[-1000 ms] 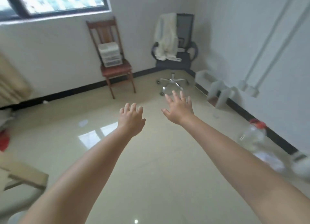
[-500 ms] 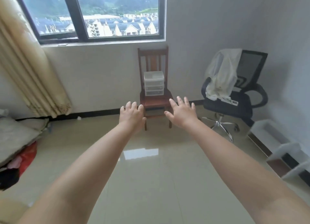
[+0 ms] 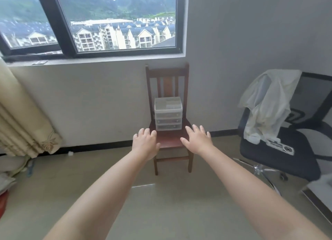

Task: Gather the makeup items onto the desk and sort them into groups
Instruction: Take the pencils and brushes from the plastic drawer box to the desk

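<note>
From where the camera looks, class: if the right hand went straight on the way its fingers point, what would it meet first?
Most likely the wooden chair, near its seat, with the clear drawer unit just left of that line. The right hand is open and empty; depth is unclear from one view.

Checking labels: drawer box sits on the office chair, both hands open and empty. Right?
Not quite. The head view shows the drawer box on the wooden chair, not the office chair. Left hand and right hand are open and empty.
</note>
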A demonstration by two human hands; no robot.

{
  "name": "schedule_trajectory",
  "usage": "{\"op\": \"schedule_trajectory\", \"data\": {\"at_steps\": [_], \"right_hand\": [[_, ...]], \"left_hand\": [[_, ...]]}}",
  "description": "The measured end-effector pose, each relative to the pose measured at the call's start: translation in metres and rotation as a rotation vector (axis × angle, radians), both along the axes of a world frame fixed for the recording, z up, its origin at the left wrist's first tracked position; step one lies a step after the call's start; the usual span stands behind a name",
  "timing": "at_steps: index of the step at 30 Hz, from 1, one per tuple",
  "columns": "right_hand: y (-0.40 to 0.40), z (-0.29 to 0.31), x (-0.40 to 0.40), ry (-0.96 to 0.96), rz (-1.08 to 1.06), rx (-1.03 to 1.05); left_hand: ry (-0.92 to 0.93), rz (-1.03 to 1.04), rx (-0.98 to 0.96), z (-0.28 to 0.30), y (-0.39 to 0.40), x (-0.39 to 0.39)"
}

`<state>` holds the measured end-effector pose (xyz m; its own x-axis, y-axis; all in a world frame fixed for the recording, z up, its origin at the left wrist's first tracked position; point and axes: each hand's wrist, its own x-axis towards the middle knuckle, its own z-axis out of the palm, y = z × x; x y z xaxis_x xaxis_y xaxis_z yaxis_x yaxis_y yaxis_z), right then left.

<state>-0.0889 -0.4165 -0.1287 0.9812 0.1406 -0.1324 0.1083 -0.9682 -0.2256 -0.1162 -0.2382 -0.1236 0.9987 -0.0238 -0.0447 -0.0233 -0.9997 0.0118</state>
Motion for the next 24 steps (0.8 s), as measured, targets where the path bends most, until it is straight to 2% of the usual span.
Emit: {"op": "schedule_trajectory", "data": {"at_steps": [7,15,24], "right_hand": [[0.016,-0.034,0.175,0.124,0.018,-0.01],[0.054,-0.115,0.359,0.27,-0.026,-0.005],[0.073,-0.215,0.497,0.512,-0.204,0.1]], "left_hand": [[0.079,0.048,0.029,-0.027,0.029,0.166],[0.211,0.006,0.025,-0.107,0.071,0.367],[0.269,-0.112,-0.016,-0.188,0.087,0.548]]}}
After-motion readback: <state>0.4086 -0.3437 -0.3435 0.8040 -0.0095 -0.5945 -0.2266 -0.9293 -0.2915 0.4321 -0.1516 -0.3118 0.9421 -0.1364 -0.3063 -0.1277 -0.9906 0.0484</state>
